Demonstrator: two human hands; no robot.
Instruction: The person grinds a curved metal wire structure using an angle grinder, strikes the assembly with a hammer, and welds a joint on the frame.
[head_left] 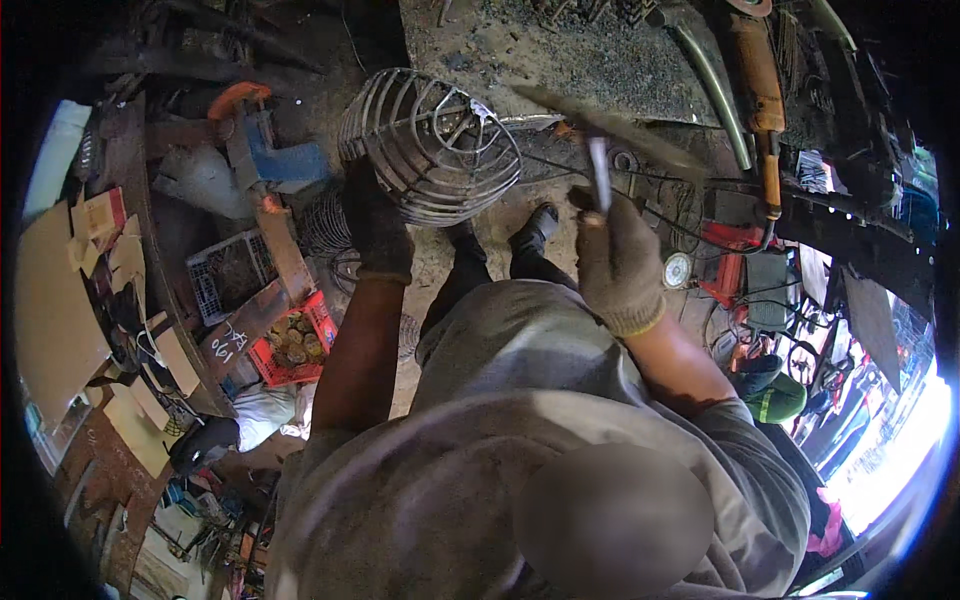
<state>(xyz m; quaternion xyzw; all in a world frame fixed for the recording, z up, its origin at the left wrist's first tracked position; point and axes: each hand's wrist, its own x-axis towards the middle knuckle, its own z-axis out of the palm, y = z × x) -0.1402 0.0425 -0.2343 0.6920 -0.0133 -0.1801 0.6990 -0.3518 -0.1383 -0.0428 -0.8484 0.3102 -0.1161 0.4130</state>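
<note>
While the left hand (375, 225), in a dark glove, grips the rim of a domed wire cage (432, 145) at the cage's 7 o'clock edge, the right hand (617, 262), in a light knitted glove, holds a thin metal rod (599, 175) upright, fingers closed around its lower end. Cage sits at about 11 o'clock in the view, rod at about 1 o'clock; the two are near but apart, with a gap of open floor between them. From the right fingers the cage lies toward 10 o'clock. Rod's long axis runs roughly 12-to-6, tip pointing up toward the far edge of the tabletop (600, 70), a grimy steel surface littered with slag and scraps. Cage is tilted, its open mouth turned toward the rod side, concentric rings and ribs showing; its right rim hangs just in front of the tabletop's near edge. Left hand is the one touching the cage; right hand is the nearer to the tabletop. Left fingers wrap the outer ring, closed on it, though the grip itself is partly hidden by the glove's back. Whether the rod's tip touches anything I cannot tell; it is blurred. An orange-handled tool (760, 90) lies on the tabletop at 2 o'clock, well apart from both hands. A red crate (295, 345) of small parts stands on the floor at 8 o'clock.
</note>
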